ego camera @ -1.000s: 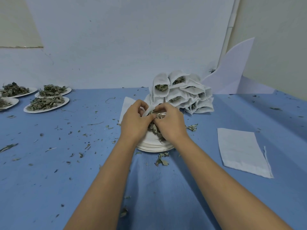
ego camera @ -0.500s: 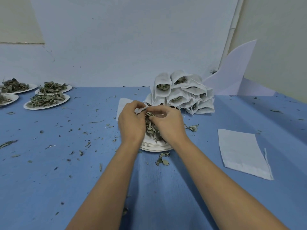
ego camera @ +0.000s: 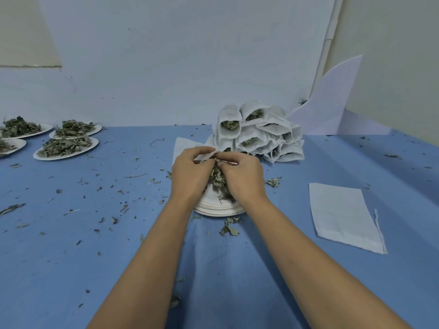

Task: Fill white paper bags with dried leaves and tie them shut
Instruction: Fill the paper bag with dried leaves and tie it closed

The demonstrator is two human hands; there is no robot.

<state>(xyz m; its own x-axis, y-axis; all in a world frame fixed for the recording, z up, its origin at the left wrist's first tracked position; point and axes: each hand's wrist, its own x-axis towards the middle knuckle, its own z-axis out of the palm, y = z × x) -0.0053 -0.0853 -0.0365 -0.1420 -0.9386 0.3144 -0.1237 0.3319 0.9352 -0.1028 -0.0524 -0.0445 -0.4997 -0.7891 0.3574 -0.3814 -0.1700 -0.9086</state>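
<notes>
Over the stack of paper plates (ego camera: 219, 210), the white paper bag (ego camera: 204, 155) has come up between the 2 grips: left hand (ego camera: 190, 178) pinches its mouth edge, right hand (ego camera: 243, 180) pinches dried leaves (ego camera: 217, 181) just beneath, so filling looks underway.

We look down on a blue table (ego camera: 71, 269) that runs back to a pale white wall (ego camera: 190, 67). At the table's far left we count four white plates close together: two at the back (ego camera: 47, 127) (ego camera: 99, 127), one nearer (ego camera: 94, 145), and one cut off by the frame's edge (ego camera: 23, 144). In the middle of the table stands a stack of white plates (ego camera: 218, 211), with its near rim showing. The wall has a beige patch (ego camera: 23, 32) at its upper left. At the right a thin white pipe (ego camera: 329, 43) runs up the wall, and a beige side wall (ego camera: 392, 55) lies beyond it. In that corner a white sheet (ego camera: 332, 103) with a curved edge leans upright.
</notes>
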